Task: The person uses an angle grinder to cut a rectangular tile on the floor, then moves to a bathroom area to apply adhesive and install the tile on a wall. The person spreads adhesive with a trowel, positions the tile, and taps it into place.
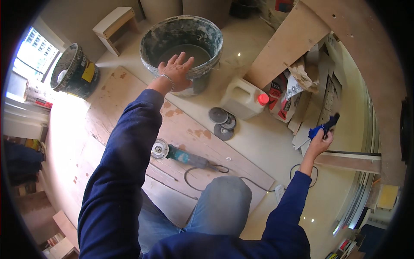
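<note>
My left hand (175,70) reaches forward with fingers spread and rests on the near rim of a large grey mortar-stained bucket (213,36) holding grey mix. My right hand (321,141) is stretched out to the right and grips a blue and black object (325,126), perhaps a glove or a tool handle; I cannot tell which. An angle grinder (179,154) with a teal body lies on the wooden board (129,90) in front of my knee, its cable trailing right.
Several loose grinder discs (222,121) lie beside a white jug with a red cap (243,97). A second dirty bucket (74,71) stands left near the window. Tile offcuts and torn bags (297,93) pile up at right, under a leaning wooden plank (293,41). A small stool (113,26) stands far back.
</note>
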{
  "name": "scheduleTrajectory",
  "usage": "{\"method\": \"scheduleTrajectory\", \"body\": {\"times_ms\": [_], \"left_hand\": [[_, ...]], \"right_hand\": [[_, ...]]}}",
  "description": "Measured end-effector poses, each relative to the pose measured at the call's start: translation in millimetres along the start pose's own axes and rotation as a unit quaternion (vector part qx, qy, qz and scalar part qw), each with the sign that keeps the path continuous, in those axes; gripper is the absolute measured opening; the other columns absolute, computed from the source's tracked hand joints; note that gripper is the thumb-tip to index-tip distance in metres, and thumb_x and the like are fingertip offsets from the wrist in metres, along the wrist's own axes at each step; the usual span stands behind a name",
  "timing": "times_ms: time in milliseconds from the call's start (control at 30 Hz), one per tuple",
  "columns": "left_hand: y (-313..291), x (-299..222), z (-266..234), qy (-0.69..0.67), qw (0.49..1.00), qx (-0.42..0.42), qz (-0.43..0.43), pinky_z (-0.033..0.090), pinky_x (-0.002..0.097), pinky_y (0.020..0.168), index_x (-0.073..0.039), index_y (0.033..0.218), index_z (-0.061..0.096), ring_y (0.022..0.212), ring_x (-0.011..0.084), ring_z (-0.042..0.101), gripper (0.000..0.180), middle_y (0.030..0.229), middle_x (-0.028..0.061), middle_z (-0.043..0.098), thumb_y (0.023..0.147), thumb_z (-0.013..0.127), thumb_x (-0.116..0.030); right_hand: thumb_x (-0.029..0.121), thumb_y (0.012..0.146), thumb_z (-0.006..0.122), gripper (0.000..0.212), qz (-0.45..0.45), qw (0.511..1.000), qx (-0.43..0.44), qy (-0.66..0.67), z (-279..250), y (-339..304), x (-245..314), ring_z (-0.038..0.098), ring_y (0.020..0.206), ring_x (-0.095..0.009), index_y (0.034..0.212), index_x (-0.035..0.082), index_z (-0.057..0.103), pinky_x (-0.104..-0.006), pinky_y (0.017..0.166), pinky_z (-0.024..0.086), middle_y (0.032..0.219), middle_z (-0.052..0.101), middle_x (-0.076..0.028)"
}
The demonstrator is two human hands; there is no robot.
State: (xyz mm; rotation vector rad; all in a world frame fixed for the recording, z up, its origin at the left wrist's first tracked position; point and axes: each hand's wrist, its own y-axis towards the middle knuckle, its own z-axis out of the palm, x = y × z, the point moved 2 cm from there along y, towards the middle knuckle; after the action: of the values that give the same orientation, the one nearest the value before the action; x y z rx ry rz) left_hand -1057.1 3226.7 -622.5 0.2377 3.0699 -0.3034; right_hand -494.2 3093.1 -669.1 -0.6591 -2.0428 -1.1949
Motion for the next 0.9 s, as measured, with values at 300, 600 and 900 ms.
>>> {"method": "scheduleTrajectory", "body": {"times_ms": [300,600,900], "left_hand": [[5,-6,-2,0.001,1.000,-0.019,0.000,0.024,0.0595,0.114,-0.027,0.156,0.025,0.150,0.0306,0.020,0.087,0.164,0.0099,0.016,0.081,0.069,-0.039],[-20,30,14,-0.135,0.954,-0.259,0.062,0.022,0.0599,0.113,-0.022,0.145,0.044,0.148,0.0390,0.021,0.082,0.157,0.0201,0.028,0.070,0.075,-0.037],[-225,150,112,-0.318,0.829,-0.448,-0.101,0.039,0.0435,0.107,-0.011,0.128,0.061,0.128,0.0357,0.049,0.049,0.136,0.0160,0.055,0.081,0.071,-0.012]], "right_hand": [[0.014,0.073,0.073,0.035,-0.425,0.873,0.229,0.066,119,-108,185,0.054,0.124,-0.041,0.104,0.006,0.058,-0.0505,0.106,0.040,0.132,0.058,-0.021],[0.051,0.093,0.056,0.053,-0.344,0.826,0.435,-0.098,210,-147,156,0.061,0.113,-0.037,0.124,0.008,0.062,-0.0481,0.097,0.046,0.119,0.066,-0.019],[0.043,0.096,0.057,0.061,-0.462,0.809,0.347,-0.110,137,-177,170,0.041,0.138,-0.037,0.144,0.008,0.046,-0.0556,0.109,0.032,0.148,0.045,-0.019]]}}
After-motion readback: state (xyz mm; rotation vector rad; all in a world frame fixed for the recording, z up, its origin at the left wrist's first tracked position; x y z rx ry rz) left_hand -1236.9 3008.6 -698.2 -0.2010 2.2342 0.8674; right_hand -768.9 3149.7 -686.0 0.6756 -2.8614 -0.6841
